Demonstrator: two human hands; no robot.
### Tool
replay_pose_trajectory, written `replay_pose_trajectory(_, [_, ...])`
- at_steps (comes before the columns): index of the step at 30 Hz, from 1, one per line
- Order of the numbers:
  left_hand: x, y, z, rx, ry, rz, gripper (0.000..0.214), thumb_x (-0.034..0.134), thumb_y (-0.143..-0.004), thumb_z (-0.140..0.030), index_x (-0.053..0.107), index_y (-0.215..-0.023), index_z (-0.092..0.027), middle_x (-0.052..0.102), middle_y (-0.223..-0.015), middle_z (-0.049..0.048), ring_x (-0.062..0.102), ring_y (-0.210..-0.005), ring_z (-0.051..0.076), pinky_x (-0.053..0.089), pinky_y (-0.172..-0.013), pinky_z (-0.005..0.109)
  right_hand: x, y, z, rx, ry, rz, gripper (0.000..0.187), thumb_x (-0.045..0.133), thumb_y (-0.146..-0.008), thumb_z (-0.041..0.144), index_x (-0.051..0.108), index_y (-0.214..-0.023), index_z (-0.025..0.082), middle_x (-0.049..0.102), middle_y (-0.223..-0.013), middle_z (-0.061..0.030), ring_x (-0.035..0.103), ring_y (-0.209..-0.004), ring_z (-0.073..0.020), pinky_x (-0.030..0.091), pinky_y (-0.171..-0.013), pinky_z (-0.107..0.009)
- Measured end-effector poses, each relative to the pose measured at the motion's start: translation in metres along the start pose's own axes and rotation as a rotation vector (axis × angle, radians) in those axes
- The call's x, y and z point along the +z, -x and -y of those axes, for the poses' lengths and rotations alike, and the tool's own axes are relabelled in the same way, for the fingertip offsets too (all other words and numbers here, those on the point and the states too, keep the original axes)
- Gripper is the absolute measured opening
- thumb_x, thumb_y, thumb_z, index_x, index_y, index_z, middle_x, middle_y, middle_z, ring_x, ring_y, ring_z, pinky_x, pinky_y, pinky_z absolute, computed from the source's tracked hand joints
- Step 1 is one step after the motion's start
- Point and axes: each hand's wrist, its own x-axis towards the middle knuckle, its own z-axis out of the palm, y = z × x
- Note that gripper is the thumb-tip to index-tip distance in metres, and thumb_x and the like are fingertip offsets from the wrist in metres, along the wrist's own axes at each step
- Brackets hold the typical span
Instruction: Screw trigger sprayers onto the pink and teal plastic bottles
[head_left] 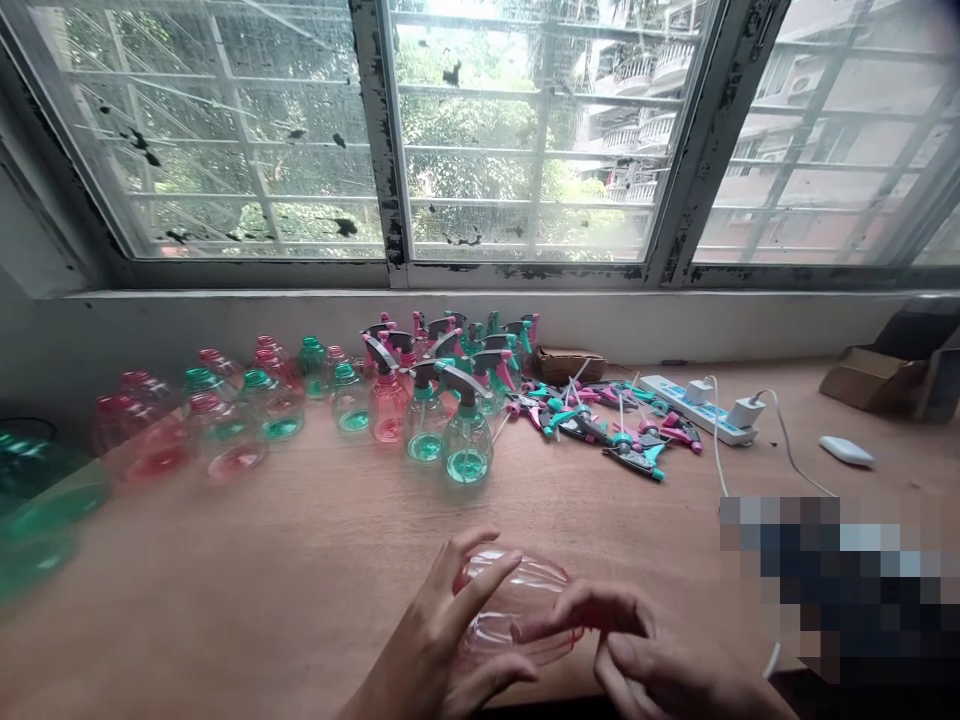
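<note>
A clear pink plastic bottle (517, 590) lies tipped on its side between my hands, low in the middle of the view. Around its base end curl the fingers and thumb of my left hand (457, 620), holding it. My right hand (637, 640) is closed at the neck end, its index finger reaching across the bottle. The neck is mostly hidden by those fingers. Beyond my hands stands a clear green bottle with a spray head fitted (466, 435). Loose pink and teal spray heads (634, 460) lie heaped to its right.
Open-necked pink and green bottles (281, 405) stand at the left, with a large green bottle (45, 510) nearest the edge. A power strip (701, 410) with plugged-in cords, a white mouse (846, 451) and a cardboard box (874, 378) are at the right. A blurred patch covers the lower right.
</note>
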Motion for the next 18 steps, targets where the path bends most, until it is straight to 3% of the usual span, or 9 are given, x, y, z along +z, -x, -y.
replay_pose_trajectory(4, [0.001, -0.001, -0.001, 0.106, -0.072, -0.046, 0.060, 0.054, -0.095, -0.058, 0.045, -0.143, -0.023, 0.041, -0.143, 0.0167, 0.057, -0.127, 0.031, 0.059, -0.098, 0.038, -0.001, 0.002, 0.012, 0.071, -0.156, 0.043, 0.033, 0.080, -0.084, 0.040, 0.079, -0.105, 0.015, 0.080, -0.081, -0.0079, 0.046, -0.027, 0.0011, 0.030, -0.023, -0.006])
replay_pose_trajectory(7, [0.000, -0.003, -0.003, 0.192, -0.136, -0.094, 0.056, 0.054, -0.097, -0.053, 0.047, -0.142, -0.021, 0.041, -0.144, 0.0175, 0.051, -0.131, 0.032, 0.057, -0.099, 0.038, -0.003, 0.003, 0.016, 0.098, -0.208, 0.098, 0.032, 0.074, -0.090, 0.040, 0.078, -0.109, 0.015, 0.081, -0.079, -0.0109, 0.048, -0.026, 0.0000, 0.033, -0.023, -0.005])
replay_pose_trajectory(10, [-0.001, -0.005, -0.004, 0.253, -0.142, -0.097, 0.052, 0.055, -0.098, -0.049, 0.049, -0.140, -0.019, 0.041, -0.144, 0.0171, 0.047, -0.134, 0.032, 0.054, -0.105, 0.040, -0.004, 0.006, 0.015, 0.126, -0.166, 0.062, 0.033, 0.071, -0.092, 0.042, 0.077, -0.110, 0.015, 0.082, -0.090, -0.0146, 0.046, -0.024, 0.0013, 0.030, -0.021, -0.005])
replay_pose_trajectory(13, [0.000, -0.005, -0.002, 0.268, -0.129, -0.090, 0.052, 0.058, -0.097, -0.047, 0.049, -0.140, -0.019, 0.040, -0.145, 0.0170, 0.044, -0.136, 0.032, 0.052, -0.107, 0.041, 0.002, 0.008, 0.013, 0.112, -0.083, -0.033, 0.030, 0.075, -0.088, 0.044, 0.081, -0.099, 0.017, 0.080, -0.108, -0.0146, 0.044, -0.024, 0.0047, 0.023, -0.020, -0.005])
replay_pose_trajectory(16, [0.002, -0.003, 0.001, 0.237, -0.126, -0.086, 0.055, 0.060, -0.096, -0.047, 0.048, -0.142, -0.020, 0.038, -0.146, 0.0169, 0.045, -0.136, 0.033, 0.053, -0.105, 0.041, 0.010, 0.009, 0.013, 0.051, -0.007, -0.095, 0.025, 0.079, -0.085, 0.042, 0.083, -0.093, 0.019, 0.080, -0.108, -0.0116, 0.037, -0.026, 0.0084, 0.014, -0.024, -0.004])
replay_pose_trajectory(18, [0.003, -0.001, 0.004, 0.215, -0.127, -0.086, 0.056, 0.060, -0.095, -0.050, 0.049, -0.142, -0.022, 0.038, -0.147, 0.0162, 0.044, -0.137, 0.034, 0.053, -0.106, 0.042, 0.015, 0.009, 0.013, 0.005, 0.041, -0.103, 0.022, 0.079, -0.086, 0.040, 0.084, -0.094, 0.021, 0.080, -0.105, -0.0086, 0.044, -0.035, 0.0052, 0.032, -0.036, -0.005])
